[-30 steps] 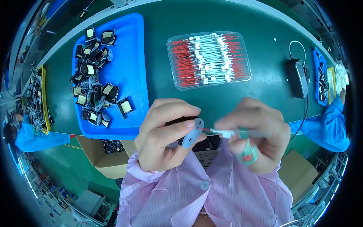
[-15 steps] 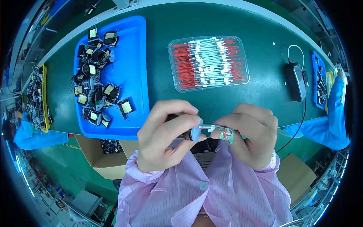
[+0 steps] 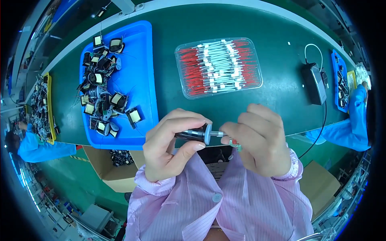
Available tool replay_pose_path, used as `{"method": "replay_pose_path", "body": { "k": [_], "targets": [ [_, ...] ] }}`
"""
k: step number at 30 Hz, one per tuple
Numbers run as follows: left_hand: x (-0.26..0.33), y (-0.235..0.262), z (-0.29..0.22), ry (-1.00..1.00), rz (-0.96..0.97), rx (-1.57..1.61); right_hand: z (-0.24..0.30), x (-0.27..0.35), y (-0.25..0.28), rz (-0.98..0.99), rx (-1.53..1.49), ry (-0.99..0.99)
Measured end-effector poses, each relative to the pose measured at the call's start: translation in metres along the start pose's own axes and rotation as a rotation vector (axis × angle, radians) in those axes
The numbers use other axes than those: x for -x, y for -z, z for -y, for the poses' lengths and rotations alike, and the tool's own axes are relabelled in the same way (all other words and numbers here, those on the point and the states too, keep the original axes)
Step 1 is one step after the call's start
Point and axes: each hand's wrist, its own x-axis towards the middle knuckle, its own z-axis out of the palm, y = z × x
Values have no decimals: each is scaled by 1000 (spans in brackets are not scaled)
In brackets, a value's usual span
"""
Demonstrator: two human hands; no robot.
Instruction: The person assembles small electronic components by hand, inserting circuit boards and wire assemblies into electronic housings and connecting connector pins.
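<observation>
Between the thumb and fingers of my left hand point(image 3: 165, 144) is a small black coil part point(image 3: 196, 134) with a grey disc flange point(image 3: 208, 133) facing right. Pale sleeved leads point(image 3: 217, 133) stick out from the disc side. My right hand point(image 3: 261, 142) is closed at the far end of these leads, its fingertips pinching them; it is a little blurred. A green patterned covering wraps one right-hand digit. Both hands are above my lap, near the table's front edge.
A blue tray point(image 3: 138, 76) at left bears several black coil parts point(image 3: 96, 78) with fine wires. A clear plastic box point(image 3: 222, 95) of red and white leads point(image 3: 219, 66) lies ahead. A black power adapter point(image 3: 315, 84) with cables sits right. Below left stands a cardboard box point(image 3: 114, 174). Blue-sleeved co-workers flank me.
My left fingers have shifted, leaving more of the coil part showing. The right hand has turned and curled tighter around the leads. The whole view has moved slightly.
</observation>
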Motion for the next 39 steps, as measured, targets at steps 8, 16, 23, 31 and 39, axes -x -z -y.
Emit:
{"method": "replay_pose_path", "body": {
  "k": [8, 16, 23, 31, 39],
  "targets": [
    [4, -1, 8, 117, 47, 234, -6, -3, -11, 18, -9, 152],
    [2, -3, 9, -16, -20, 108, 1, -2, -19, -89, 147, 178],
    [-2, 1, 4, 152, -12, 140, -4, -3, -21, -52, 45, 119],
    [-1, -1, 6, 66, 10, -17, 3, 2, -31, -166, 250, 125],
    [2, 27, 0, -116, -326, -346, -30, -45, 8, 4, 123, 46]
  ]
}}
